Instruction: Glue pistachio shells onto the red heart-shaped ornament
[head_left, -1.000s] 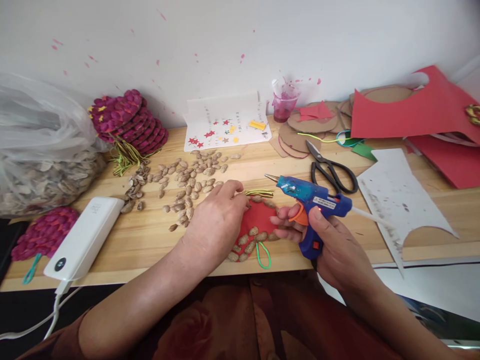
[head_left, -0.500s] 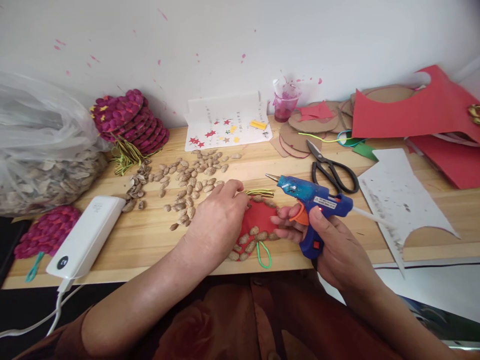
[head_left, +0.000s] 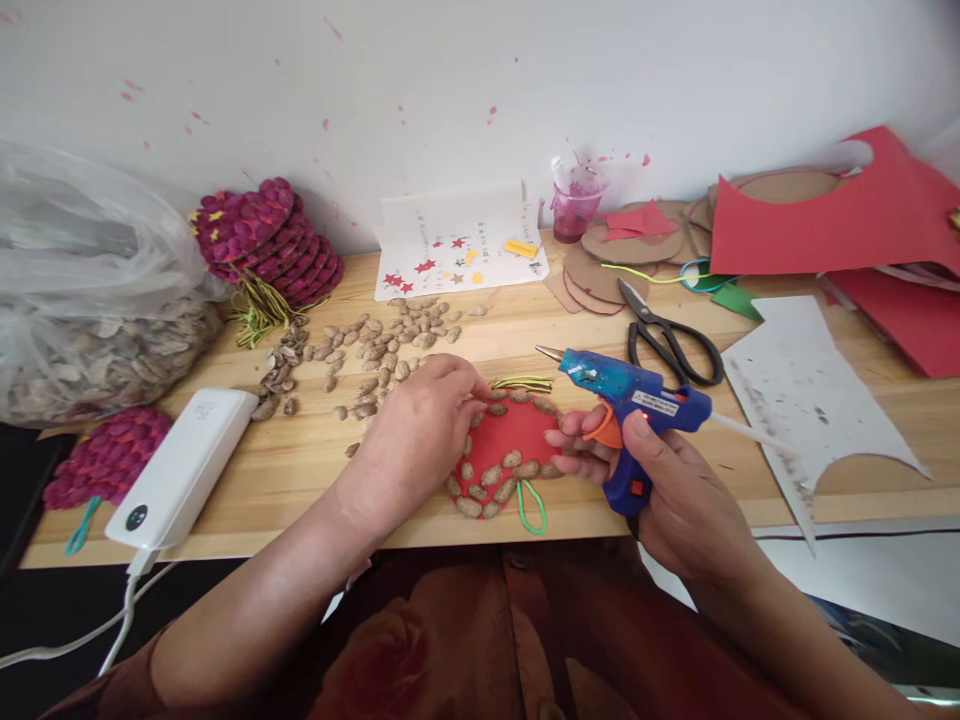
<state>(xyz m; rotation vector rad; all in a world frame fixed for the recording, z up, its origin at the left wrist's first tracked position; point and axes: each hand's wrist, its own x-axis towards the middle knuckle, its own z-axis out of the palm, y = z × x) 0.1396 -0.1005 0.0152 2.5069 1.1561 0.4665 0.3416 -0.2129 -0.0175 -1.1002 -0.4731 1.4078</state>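
My right hand (head_left: pixel 675 490) grips a blue glue gun (head_left: pixel 622 390) with an orange trigger; its metal nozzle points left and a white glue stick comes out of the back. Some fingers of that hand reach the right edge of a red card piece (head_left: pixel 510 435) lying on the table. Peanuts (head_left: pixel 491 475) line the rim of the card, and a green cord loop (head_left: pixel 531 508) sticks out at its near side. With fingertips pinched together, my left hand (head_left: pixel 424 440) is at the card's upper left edge, on a peanut partly hidden by the fingers.
Loose peanuts (head_left: pixel 386 350) lie behind my left hand. Black scissors (head_left: pixel 667 335) sit behind the glue gun. On the left are a white power bank (head_left: pixel 184 465), a plastic bag of shells (head_left: pixel 97 340) and stacked purple pieces (head_left: pixel 262 240). Red card (head_left: pixel 825 230) is at the right.
My left hand has shifted left and a little toward the card's edge, uncovering more of the red card and its peanuts. The glue gun stays nearly in place in my right hand.
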